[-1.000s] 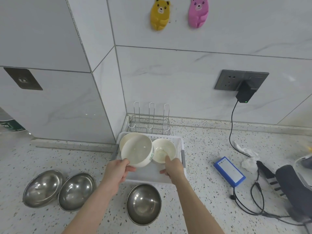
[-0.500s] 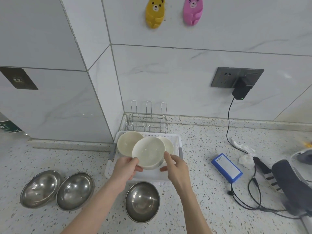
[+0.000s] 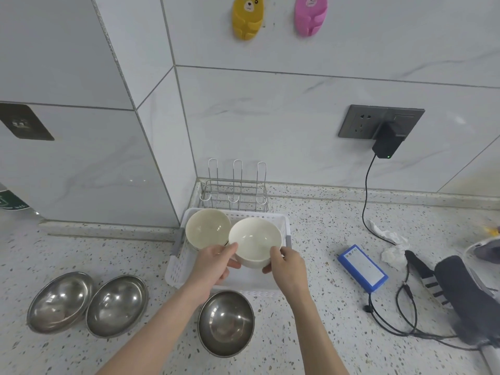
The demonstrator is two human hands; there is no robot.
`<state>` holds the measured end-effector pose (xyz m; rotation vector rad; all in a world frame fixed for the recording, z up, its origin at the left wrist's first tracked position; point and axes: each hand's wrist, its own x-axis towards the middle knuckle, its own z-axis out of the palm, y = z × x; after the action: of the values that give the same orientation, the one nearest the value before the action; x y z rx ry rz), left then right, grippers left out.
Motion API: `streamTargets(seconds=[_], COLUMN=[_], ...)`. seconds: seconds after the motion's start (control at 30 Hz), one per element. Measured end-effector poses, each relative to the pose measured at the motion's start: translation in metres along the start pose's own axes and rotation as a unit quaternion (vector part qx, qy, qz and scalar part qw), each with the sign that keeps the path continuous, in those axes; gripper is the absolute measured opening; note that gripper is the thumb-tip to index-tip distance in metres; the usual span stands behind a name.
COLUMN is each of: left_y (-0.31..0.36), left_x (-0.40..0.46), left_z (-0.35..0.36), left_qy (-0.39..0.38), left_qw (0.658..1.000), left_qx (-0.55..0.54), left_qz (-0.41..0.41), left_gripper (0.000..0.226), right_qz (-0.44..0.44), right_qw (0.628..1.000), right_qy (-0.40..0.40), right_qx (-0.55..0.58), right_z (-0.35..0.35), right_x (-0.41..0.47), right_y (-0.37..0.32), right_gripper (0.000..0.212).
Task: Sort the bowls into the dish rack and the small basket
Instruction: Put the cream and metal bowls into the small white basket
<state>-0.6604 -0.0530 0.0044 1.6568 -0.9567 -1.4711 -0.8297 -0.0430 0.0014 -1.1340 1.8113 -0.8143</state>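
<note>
Both hands, left (image 3: 213, 263) and right (image 3: 288, 266), each grip pinching its rim, hold a round white ceramic bowl (image 3: 254, 240) over the white perforated plastic basket (image 3: 180, 262), beside a cream bowl (image 3: 207, 228) resting inside it.

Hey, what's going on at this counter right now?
A person is sorting bowls. Both hands, left hand and right hand, hold a white bowl by its rim above the white basket. A second, cream bowl sits in the basket's back left corner. The wire dish rack behind the basket holds nothing. Three steel bowls wait on the counter in front.
</note>
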Motion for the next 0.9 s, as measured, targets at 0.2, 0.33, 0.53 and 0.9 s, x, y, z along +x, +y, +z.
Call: streamTargets(seconds=[0.2, 0.33, 0.53, 0.9], left_y=[0.002, -0.001, -0.009, -0.015], left_x=[0.004, 0.012, 0.023, 0.043], left_z=[0.003, 0.004, 0.0, 0.022], left_qy=[-0.043, -0.026, -0.034, -0.031], left_qw=[0.998, 0.999, 0.995, 0.992], left_qx=[-0.036, -0.013, 0.015, 0.029], left_qz=[-0.019, -0.038, -0.093, -0.116], left_gripper=[0.013, 0.013, 0.018, 0.04], right_qz=[0.002, -0.004, 0.008, 0.029], right_qw=[1.0, 1.0, 0.998, 0.993], right_qy=[0.005, 0.004, -0.015, -0.021], right_qx=[-0.007, -0.016, -0.061, -0.11], right_z=[-0.004, -0.001, 0.001, 0.018], right_x=[0.015, 0.022, 0.035, 0.049], right_y=[-0.002, -0.003, 0.0, 0.0], right_gripper=[0.031, 0.021, 0.021, 0.029])
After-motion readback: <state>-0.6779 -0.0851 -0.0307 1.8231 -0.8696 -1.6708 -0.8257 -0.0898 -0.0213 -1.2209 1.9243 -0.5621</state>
